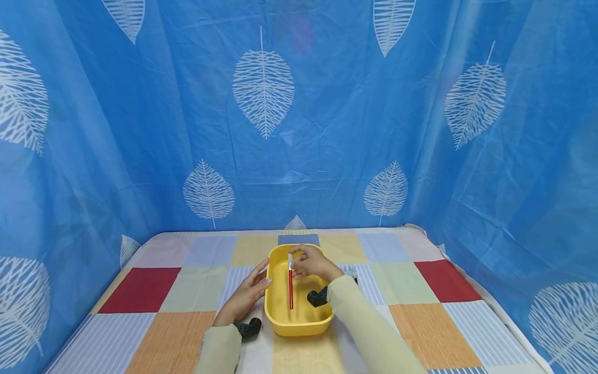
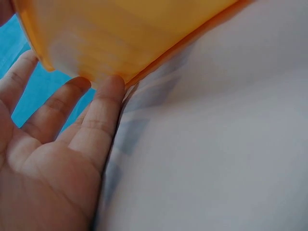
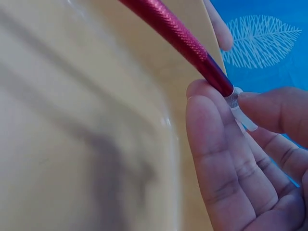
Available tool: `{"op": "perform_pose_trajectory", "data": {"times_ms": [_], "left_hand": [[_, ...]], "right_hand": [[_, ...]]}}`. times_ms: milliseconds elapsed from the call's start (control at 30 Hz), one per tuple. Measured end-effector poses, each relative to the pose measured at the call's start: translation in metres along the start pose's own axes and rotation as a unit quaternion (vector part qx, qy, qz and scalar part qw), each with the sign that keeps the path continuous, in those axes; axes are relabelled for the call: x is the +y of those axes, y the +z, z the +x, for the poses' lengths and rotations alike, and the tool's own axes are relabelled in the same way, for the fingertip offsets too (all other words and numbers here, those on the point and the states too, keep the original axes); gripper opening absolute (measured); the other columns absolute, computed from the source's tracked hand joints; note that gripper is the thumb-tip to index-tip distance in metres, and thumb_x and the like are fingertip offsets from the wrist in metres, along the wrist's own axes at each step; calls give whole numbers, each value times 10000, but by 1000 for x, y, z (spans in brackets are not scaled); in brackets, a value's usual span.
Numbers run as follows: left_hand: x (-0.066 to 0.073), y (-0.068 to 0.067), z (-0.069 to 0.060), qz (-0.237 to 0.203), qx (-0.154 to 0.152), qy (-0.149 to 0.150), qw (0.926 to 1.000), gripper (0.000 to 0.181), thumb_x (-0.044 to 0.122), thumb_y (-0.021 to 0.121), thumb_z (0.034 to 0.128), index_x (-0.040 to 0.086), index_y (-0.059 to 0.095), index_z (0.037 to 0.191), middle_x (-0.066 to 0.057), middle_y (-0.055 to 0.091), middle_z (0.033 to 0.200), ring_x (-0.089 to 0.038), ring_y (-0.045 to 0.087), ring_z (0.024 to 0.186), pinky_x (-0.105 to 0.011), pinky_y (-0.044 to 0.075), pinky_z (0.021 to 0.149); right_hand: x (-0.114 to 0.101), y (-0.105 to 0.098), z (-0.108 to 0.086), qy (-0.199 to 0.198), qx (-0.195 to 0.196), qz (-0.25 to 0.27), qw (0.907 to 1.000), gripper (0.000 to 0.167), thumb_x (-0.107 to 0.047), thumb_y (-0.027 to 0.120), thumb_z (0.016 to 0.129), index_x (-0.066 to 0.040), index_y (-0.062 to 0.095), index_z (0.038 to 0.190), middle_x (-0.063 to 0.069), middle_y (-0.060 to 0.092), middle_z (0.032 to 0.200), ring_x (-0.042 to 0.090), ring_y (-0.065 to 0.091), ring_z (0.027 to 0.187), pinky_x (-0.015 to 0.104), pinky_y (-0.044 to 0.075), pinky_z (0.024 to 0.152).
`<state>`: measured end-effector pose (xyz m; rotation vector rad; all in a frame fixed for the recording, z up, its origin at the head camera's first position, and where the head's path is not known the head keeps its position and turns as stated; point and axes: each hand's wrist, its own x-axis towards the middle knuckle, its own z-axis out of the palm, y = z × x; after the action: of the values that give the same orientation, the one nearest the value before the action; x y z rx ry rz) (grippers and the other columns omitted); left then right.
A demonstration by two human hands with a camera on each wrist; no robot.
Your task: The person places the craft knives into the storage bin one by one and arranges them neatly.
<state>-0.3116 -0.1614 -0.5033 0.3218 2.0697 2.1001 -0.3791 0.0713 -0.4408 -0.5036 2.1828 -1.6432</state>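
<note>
Pale sleeves (image 1: 374,324) reaching forward; right hand (image 1: 314,262) pinching pale-tipped end of apparent red craft knife (image 1: 290,288) between thumb and fingertips, leaving knurled handle free, extending from fingers over yellow plastic tub (image 1: 299,329). Left hand (image 1: 244,298) spreading fingers apart, fingertips touching tub's outer wall, seemingly steadying it. Patchwork cloth (image 1: 191,288) lying beneath left fingers.
</note>
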Motion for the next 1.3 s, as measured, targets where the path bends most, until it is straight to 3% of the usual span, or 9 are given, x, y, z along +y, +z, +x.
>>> {"op": "perform_pose_trajectory", "data": {"times_ms": [333, 933, 1300], "left_hand": [[0, -1, 0, 0, -78, 11, 10000, 731, 141, 562, 1130, 105, 170, 1746, -333, 172, 1745, -499, 257, 1598, -595, 320, 1266], [-3, -1, 1, 5, 35, 0, 10000, 759, 166, 605, 1113, 102, 187, 1743, -343, 169, 1741, -513, 256, 1594, -598, 321, 1257], [-4, -2, 2, 20, 22, 49, 10000, 768, 169, 616, 1111, 105, 186, 1744, -341, 197, 1735, -515, 293, 1580, -589, 335, 1247]], "right_hand": [[1, 11, 5, 169, 71, 43, 9998, 433, 97, 606, 1033, 105, 527, 1458, 166, 710, 949, 178, 711, 701, 405, 683, 755], [-4, 38, 9, 464, 34, -612, 9970, 384, 74, 664, 1001, 57, 591, 1377, 111, 689, 754, 152, 685, 609, 321, 664, 668], [-7, 52, 7, 848, 156, -826, 9929, 351, 95, 662, 994, 28, 603, 1334, 121, 679, 769, 175, 656, 619, 306, 651, 655]]}}
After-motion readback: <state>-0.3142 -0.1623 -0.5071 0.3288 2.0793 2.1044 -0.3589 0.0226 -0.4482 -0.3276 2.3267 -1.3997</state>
